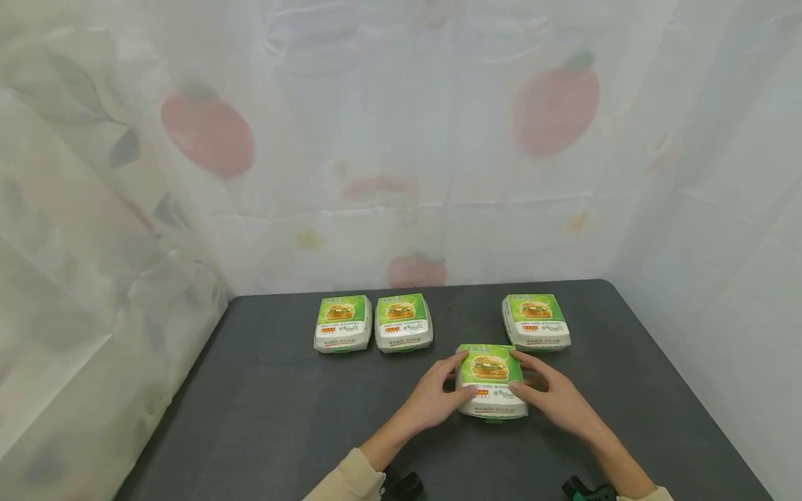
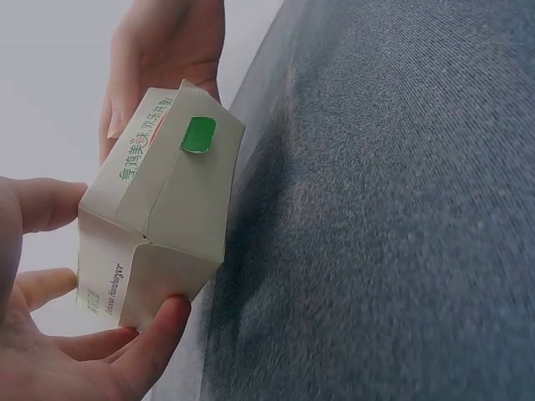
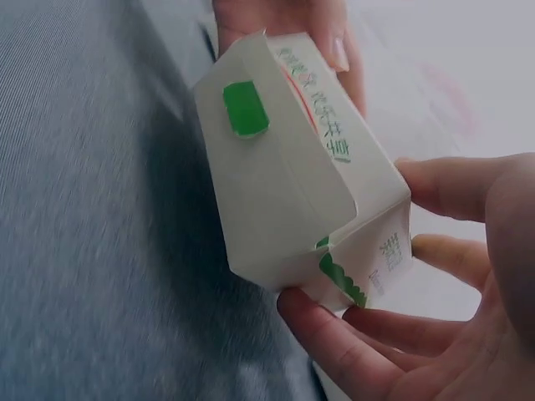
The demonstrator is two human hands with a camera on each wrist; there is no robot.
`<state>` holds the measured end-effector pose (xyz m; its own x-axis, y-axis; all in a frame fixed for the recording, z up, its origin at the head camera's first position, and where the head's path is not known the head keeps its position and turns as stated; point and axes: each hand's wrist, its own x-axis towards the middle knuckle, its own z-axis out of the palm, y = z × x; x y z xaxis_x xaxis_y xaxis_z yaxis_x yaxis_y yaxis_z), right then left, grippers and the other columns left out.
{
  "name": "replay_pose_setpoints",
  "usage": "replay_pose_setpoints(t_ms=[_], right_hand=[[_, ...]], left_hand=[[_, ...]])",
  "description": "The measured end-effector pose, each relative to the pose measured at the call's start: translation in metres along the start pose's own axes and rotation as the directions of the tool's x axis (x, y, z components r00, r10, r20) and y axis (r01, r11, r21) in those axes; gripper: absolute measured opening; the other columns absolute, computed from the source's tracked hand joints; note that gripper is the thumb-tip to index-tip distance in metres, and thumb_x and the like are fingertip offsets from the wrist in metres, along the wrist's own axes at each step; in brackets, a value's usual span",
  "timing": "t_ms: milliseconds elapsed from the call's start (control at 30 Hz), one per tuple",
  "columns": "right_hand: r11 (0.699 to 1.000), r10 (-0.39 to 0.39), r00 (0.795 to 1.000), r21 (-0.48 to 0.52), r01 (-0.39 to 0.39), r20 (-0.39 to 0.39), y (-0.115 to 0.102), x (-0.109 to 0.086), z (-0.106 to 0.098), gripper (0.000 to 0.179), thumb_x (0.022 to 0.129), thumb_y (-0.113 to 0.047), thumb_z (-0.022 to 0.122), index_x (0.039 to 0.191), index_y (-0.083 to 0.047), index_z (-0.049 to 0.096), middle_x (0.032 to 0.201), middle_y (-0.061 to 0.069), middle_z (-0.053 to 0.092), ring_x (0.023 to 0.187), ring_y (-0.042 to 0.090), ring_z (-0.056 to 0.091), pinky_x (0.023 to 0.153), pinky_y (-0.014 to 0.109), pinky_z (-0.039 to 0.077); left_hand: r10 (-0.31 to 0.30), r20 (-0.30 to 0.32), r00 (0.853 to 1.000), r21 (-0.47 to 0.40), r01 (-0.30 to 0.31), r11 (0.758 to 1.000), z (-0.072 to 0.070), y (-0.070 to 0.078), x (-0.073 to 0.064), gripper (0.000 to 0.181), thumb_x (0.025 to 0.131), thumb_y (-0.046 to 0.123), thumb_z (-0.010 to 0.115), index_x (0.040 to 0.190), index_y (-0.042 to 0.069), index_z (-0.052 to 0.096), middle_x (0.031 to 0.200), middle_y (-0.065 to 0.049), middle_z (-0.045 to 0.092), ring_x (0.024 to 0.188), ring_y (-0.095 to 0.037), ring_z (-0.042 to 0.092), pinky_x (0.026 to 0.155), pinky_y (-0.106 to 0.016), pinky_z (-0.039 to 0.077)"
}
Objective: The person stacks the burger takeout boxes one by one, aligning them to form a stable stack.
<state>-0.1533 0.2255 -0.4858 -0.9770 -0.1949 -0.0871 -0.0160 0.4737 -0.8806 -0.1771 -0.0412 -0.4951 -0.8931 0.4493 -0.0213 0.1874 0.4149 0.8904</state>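
Note:
Between both hands is a hamburger box (image 1: 491, 390), white and green with a burger picture on its lid. My left hand (image 1: 438, 393) grips its left side, thumb at the lid's edge and other fingers along the side wall. On the opposite side my right hand (image 1: 557, 396) holds it in the same way. Both wrist views show fingertips on the box's side walls and lower edge. A green tab (image 2: 199, 134) marks its front face in the left wrist view. A shadow lies on the table under the box.
Two similar hamburger boxes, one (image 1: 342, 323) beside the other (image 1: 403, 322), stand at the back of the dark table (image 1: 269, 417). A third box (image 1: 536, 321) stands at the back right, just behind the held one. Fruit-patterned curtains (image 1: 476, 174) hang around the table.

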Motion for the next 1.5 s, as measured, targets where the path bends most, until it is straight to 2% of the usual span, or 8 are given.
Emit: replay_pose_setpoints(t_ms=[233, 600, 800, 1167, 1333, 1500], right_hand=[[0.999, -0.016, 1.000, 0.043, 0.016, 0.008, -0.014, 0.002, 0.007, 0.067, 0.097, -0.038, 0.070, 0.155, -0.017, 0.043, 0.147, 0.023, 0.047, 0.114, 0.031, 0.062, 0.077, 0.036, 0.053], [0.997, -0.075, 0.997, 0.031, 0.075, 0.021, -0.031, 0.012, 0.024, 0.065, 0.097, -0.039, 0.070, 0.154, -0.019, 0.046, 0.143, 0.019, 0.051, 0.111, 0.029, 0.063, 0.078, 0.037, 0.053], [0.996, -0.089, 0.995, 0.033, 0.088, 0.032, -0.037, 0.014, 0.037, 0.064, 0.096, -0.038, 0.071, 0.153, -0.019, 0.048, 0.142, 0.017, 0.053, 0.110, 0.027, 0.063, 0.078, 0.038, 0.053], [0.993, -0.110, 0.992, 0.052, 0.107, 0.055, -0.034, 0.016, 0.059, 0.065, 0.096, -0.038, 0.072, 0.153, -0.017, 0.048, 0.139, 0.017, 0.054, 0.104, 0.025, 0.063, 0.073, 0.037, 0.053], [0.992, -0.116, 0.992, 0.061, 0.113, 0.057, -0.032, 0.018, 0.065, 0.065, 0.096, -0.036, 0.073, 0.152, -0.015, 0.049, 0.138, 0.018, 0.055, 0.103, 0.024, 0.064, 0.072, 0.035, 0.052], [0.990, -0.118, 0.990, 0.088, 0.111, 0.073, -0.028, 0.019, 0.069, 0.066, 0.096, -0.032, 0.073, 0.153, -0.011, 0.047, 0.139, 0.020, 0.054, 0.104, 0.024, 0.064, 0.071, 0.035, 0.052]], left_hand=[[0.021, -0.017, 1.000, -0.001, -0.021, 1.000, -0.013, 0.001, -0.009, 0.063, 0.099, 0.042, 0.066, 0.155, 0.026, 0.044, 0.145, -0.010, 0.048, 0.122, -0.028, 0.057, 0.087, -0.040, 0.052], [0.038, -0.041, 0.998, -0.023, -0.039, 0.999, -0.037, -0.003, -0.025, 0.063, 0.100, 0.040, 0.066, 0.156, 0.026, 0.041, 0.150, -0.013, 0.044, 0.125, -0.032, 0.056, 0.083, -0.040, 0.055], [0.038, -0.051, 0.998, -0.038, -0.040, 0.998, -0.047, -0.007, -0.036, 0.062, 0.100, 0.036, 0.066, 0.156, 0.024, 0.042, 0.151, -0.013, 0.043, 0.126, -0.034, 0.055, 0.088, -0.042, 0.054], [-0.012, -0.050, 0.999, -0.033, 0.011, 0.999, -0.056, -0.022, -0.051, 0.067, 0.099, 0.040, 0.067, 0.158, 0.027, 0.038, 0.149, -0.013, 0.043, 0.127, -0.032, 0.053, 0.090, -0.039, 0.054], [-0.022, -0.046, 0.999, -0.042, 0.020, 0.999, -0.058, -0.029, -0.053, 0.068, 0.099, 0.039, 0.068, 0.159, 0.024, 0.038, 0.146, -0.015, 0.043, 0.127, -0.034, 0.053, 0.091, -0.039, 0.054], [-0.038, -0.032, 0.999, -0.030, 0.037, 0.999, -0.059, -0.035, -0.053, 0.070, 0.098, 0.040, 0.069, 0.159, 0.023, 0.037, 0.141, -0.015, 0.045, 0.123, -0.033, 0.054, 0.086, -0.040, 0.054]])
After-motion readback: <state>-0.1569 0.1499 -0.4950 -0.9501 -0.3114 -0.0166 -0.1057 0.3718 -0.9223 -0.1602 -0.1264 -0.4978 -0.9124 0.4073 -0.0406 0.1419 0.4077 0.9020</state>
